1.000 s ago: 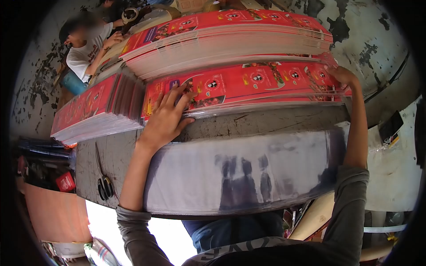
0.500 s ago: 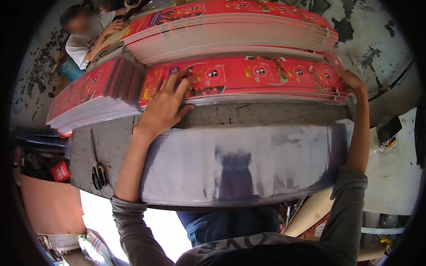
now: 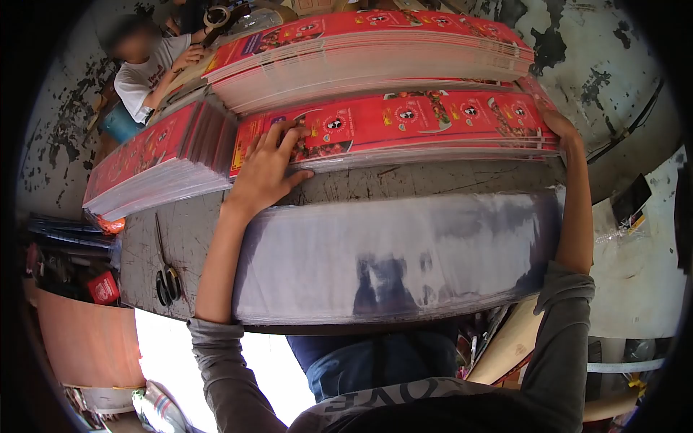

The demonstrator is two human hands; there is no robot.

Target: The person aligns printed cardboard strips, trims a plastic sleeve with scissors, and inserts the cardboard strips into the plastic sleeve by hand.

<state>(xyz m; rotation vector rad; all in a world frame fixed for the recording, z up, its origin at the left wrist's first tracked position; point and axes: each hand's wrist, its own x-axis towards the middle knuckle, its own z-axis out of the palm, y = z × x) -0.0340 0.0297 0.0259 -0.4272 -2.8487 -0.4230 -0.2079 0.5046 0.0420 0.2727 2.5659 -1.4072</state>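
A low stack of red printed plastic sheets (image 3: 404,123) lies across the table in front of me. My left hand (image 3: 263,169) rests on its left end, fingers spread over the print and thumb at the near edge. At the opposite end, my right hand (image 3: 561,126) lies against the stack's short side with its fingers reaching along the edge; part of them is hidden. Nearer to my body, beneath my forearms, is a wide stack of clear, shiny plastic sheets (image 3: 317,260).
A taller stack of red sheets (image 3: 375,61) stands behind, and another red stack (image 3: 155,159) sits at the left. Black-handled scissors (image 3: 167,283) lie on the scratched grey table (image 3: 195,224). Another person (image 3: 148,76) works at the far left.
The view has shifted slightly. Both hands stay at the two ends of the low red stack, and the right hand's fingers have moved a little along its end.
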